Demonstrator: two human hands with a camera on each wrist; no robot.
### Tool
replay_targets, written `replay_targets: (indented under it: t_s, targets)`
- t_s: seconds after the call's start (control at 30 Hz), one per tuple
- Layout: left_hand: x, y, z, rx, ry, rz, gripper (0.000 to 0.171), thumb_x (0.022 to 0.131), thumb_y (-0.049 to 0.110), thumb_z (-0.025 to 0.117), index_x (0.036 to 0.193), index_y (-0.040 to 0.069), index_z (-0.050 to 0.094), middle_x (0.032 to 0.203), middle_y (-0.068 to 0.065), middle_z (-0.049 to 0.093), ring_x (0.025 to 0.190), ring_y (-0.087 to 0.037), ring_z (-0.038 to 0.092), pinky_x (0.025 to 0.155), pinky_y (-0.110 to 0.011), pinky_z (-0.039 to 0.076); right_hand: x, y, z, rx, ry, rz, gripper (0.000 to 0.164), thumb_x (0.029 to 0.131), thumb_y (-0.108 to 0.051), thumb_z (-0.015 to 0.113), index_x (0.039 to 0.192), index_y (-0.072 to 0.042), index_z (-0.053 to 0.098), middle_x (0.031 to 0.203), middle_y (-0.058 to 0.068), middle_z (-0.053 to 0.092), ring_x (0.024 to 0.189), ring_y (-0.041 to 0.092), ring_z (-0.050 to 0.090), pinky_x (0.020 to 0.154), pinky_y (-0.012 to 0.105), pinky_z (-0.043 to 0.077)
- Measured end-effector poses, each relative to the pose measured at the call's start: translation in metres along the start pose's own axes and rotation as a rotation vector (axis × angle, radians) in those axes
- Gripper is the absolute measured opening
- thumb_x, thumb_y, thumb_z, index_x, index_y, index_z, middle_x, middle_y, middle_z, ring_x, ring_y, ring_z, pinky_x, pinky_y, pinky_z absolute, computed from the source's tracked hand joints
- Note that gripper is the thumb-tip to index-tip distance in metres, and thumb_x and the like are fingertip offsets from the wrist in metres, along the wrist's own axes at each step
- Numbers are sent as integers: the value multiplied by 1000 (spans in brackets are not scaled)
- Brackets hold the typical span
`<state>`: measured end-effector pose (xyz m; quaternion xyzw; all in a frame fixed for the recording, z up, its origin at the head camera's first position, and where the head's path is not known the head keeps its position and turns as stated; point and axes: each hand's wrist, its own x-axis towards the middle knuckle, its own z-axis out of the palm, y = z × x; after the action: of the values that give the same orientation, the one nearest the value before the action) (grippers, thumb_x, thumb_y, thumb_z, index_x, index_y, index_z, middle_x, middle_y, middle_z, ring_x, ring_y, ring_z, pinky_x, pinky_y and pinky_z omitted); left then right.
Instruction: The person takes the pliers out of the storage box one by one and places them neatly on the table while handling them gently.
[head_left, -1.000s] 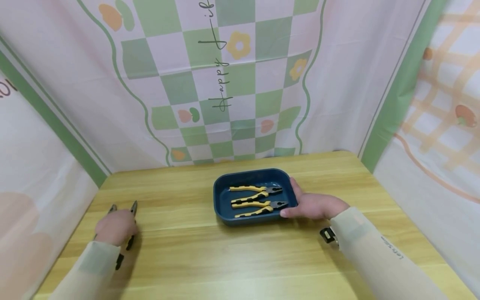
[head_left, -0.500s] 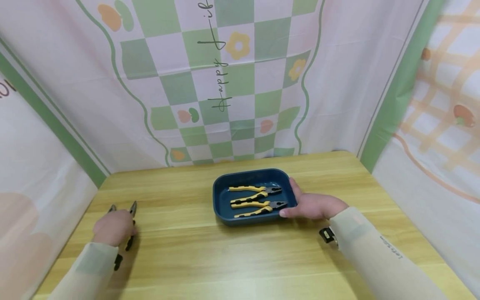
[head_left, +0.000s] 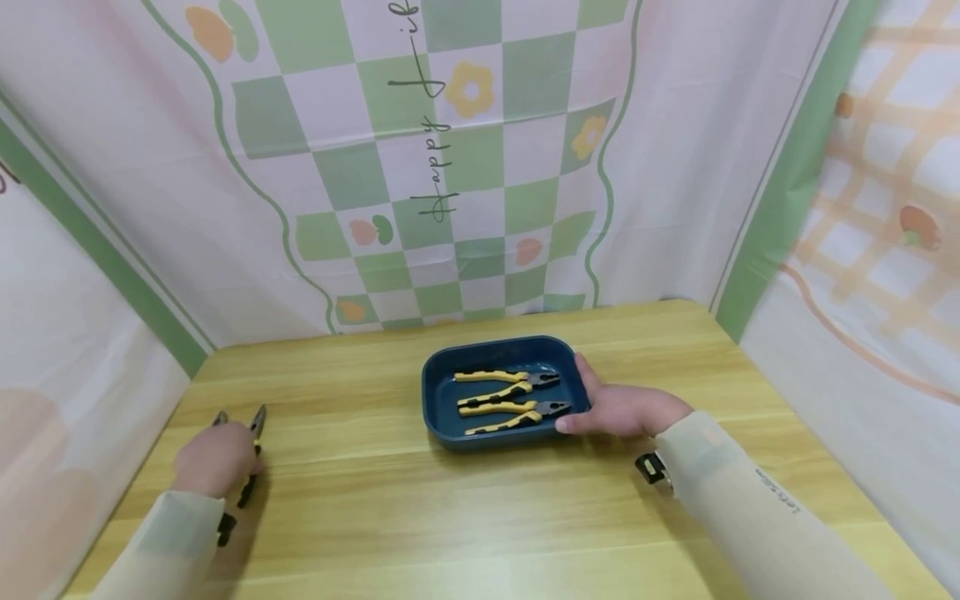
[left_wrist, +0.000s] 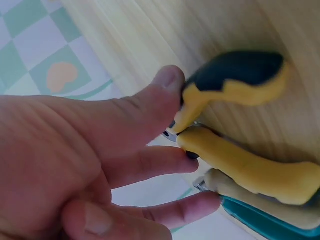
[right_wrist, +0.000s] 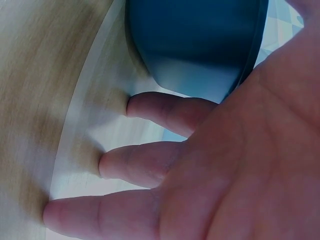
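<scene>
My left hand [head_left: 216, 457] is at the table's left side, pinching yellow-and-black pliers [left_wrist: 245, 162] near the pivot between thumb and fingers. Their jaws point away from me. Close beside them, a second pair of pliers with beige-and-teal handles [left_wrist: 270, 212] is partly hidden by the hand in the head view; a fingertip is close to its pivot. My right hand [head_left: 626, 410] rests against the right end of a dark blue tray [head_left: 435, 437], thumb at the front wall and fingers extended. Inside lie two yellow-and-black pliers, the back pair [head_left: 491, 376] and front pair [head_left: 495, 407], jaws to the right.
A wood-grain table [head_left: 390, 517] carries everything. Patterned cloth [head_left: 420, 275] hangs along the back edge and both sides. A black wrist-camera fitting [head_left: 651, 468] juts out under the right sleeve.
My left hand and the pliers it pinches have shifted slightly left. The right hand stays against the tray, and the whole head view has drifted a little.
</scene>
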<state>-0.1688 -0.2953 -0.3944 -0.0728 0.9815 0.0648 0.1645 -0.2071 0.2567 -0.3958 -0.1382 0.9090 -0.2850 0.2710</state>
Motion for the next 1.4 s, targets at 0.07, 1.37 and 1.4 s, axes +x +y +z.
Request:
replay_targets:
  t_s: [0.07,1.37,1.4]
  targets:
    - [0,-2,0,-2,-7,-10,31,88,27,77,83,-2,66,81,-17,63,69,-29,57,56,-46,50,0,0,0,-5,1,-2,124,88,-63,64,152,-8,-27,161,26,-8,141,46,25,113,57,20]
    - [-4,-13,0,-14,7,-22,30,90,27,74,77,1,65,77,-13,62,66,-28,56,54,-43,47,0,-1,1,-2,2,-7,124,88,-63,65,152,-8,-27,160,27,-7,139,46,29,112,57,21]
    - [-3,-13,0,-15,7,-23,30,90,27,74,77,2,65,78,-14,61,66,-28,55,54,-43,47,0,-1,1,-3,3,-6,124,88,-63,65,152,-8,-27,160,27,-7,139,46,29,112,57,21]
